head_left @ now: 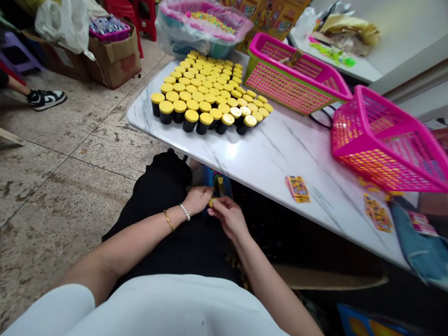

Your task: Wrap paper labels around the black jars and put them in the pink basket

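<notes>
Over my lap, just below the table's front edge, my two hands are close together. My right hand (pixel 229 215) pinches a small yellow piece (pixel 211 202) between thumb and fingers; its exact kind is too small to tell. Against it, my left hand (pixel 199 200) is closed with its fingertips turned away, and what they hold is hidden. Beyond the hands, a yellow strip-like thing (pixel 219 182) shows in front of a blue printed surface under the table edge. Many black cups with yellow lids (pixel 191 115) stand upright in rows on the marbled table (pixel 254 162).
Two pink baskets (pixel 298 82) stand along the table's far and right side. Small stacks of printed cards (pixel 298 189) lie near the front edge. A plastic-lined basket of colourful beads (pixel 203 31) is behind the cups. Cardboard boxes (pixel 113 59) and another person's shoe (pixel 47 99) are at left.
</notes>
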The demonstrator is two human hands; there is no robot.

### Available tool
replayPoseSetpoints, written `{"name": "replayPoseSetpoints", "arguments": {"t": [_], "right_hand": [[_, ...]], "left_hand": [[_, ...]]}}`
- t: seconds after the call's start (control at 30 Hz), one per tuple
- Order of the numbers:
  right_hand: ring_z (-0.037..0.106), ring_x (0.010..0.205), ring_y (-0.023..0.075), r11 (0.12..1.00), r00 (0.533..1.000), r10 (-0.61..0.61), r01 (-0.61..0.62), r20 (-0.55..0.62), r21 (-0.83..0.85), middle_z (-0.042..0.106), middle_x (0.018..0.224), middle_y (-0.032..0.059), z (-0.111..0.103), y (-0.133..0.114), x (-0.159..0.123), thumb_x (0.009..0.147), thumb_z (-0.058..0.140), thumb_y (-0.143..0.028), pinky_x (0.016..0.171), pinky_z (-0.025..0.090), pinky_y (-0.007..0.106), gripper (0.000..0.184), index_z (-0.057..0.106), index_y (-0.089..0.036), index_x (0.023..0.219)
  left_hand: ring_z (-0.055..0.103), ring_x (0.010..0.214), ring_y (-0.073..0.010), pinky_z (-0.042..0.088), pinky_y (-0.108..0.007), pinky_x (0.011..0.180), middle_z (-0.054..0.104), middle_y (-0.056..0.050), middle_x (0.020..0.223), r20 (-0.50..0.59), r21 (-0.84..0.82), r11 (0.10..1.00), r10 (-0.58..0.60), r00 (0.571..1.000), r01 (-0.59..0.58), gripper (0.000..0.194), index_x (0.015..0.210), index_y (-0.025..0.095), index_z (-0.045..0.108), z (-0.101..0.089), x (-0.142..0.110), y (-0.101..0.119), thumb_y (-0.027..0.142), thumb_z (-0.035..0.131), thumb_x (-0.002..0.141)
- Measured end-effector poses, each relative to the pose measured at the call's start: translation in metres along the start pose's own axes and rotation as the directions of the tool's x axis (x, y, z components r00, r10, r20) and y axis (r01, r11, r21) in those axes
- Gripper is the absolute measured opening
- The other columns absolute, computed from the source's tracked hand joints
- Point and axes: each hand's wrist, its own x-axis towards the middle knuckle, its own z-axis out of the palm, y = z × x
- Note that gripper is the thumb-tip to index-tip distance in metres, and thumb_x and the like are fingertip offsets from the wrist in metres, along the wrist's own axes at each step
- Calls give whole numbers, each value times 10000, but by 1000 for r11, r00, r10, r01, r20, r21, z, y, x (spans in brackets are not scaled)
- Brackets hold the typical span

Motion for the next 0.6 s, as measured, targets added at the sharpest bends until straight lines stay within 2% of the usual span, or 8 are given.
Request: {"name": "replayPoseSetpoints", "arguments": {"t": [0.1,0.17,0.27,0.43,0.5,0.6], "right_hand": [[639,476,126,1000,999,27,-27,42,2,674,591,5,1,-6,2,626,835,-564,465,569,241,458,595,-178,681],[640,502,121,1000,998,20,-19,64,-7,681,625,-11,1,-10,3,630,842,-535,477,579,243,428,663,-179,786],[665,611,135,997,996,-52,56,76,-58,727,807,2,0,-14,3,601,882,-429,539,616,279,435,746,-199,944],[697,723,175,989,991,-129,127,-19,-69,710,868,2,1,-4,4,586,881,-426,651,655,358,328,750,-210,794],[689,675,163,988,988,-142,139,-59,-60,703,852,-4,3,1,4,605,865,-453,657,660,379,329,737,-211,788],[677,642,152,985,983,-163,158,-82,-63,698,856,0,5,3,3,637,850,-451,653,659,376,308,740,-212,796]], "left_hand": [[354,456,-120,270,-270,486,409,24,459,100,-83,985,-141,985,149,399,528,212,431,-2,4,-2,361,444,898],[255,379,-108,215,-273,434,324,42,394,183,-135,956,-235,955,261,442,523,227,404,-4,7,-4,433,408,914],[159,343,-91,158,-271,403,236,54,349,302,-194,902,-320,898,386,529,490,238,368,-7,8,-4,546,391,918],[123,334,-74,112,-265,400,197,54,332,445,-298,819,-336,830,491,630,448,237,327,-13,7,1,681,395,890],[127,326,-72,103,-267,401,192,56,325,456,-337,798,-326,828,500,646,443,236,323,-15,5,3,708,422,872],[123,320,-64,79,-268,405,199,62,311,420,-385,781,-326,847,492,659,446,232,320,-13,4,2,738,490,833]]}}
